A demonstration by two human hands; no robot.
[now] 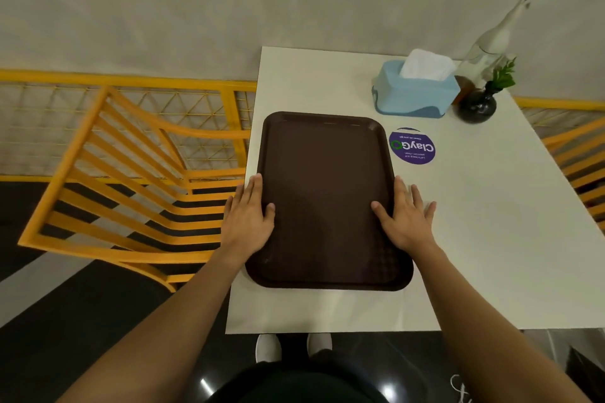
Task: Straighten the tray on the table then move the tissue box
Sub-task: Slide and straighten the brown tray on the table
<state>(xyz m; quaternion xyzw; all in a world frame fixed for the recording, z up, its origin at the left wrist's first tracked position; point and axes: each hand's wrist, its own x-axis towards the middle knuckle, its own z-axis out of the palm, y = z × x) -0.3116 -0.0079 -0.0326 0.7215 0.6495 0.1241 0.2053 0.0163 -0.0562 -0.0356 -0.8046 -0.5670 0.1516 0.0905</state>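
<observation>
While both arms reach over the white table (474,239), the left hand (247,217) and right hand (404,216) lie flat and unclenched against the long sides of a dark brown tray (325,193), thumbs resting on its surface. Beyond the right hand's fingertips sits a blue tissue box (414,93), beside a dark vase (478,105) and a glass bottle (487,46).

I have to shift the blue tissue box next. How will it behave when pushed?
The tissue box looks like light plastic, so it should slide easily on the smooth table. It is low and wide, so unlikely to tip. The vase close beside it might get knocked.
</observation>
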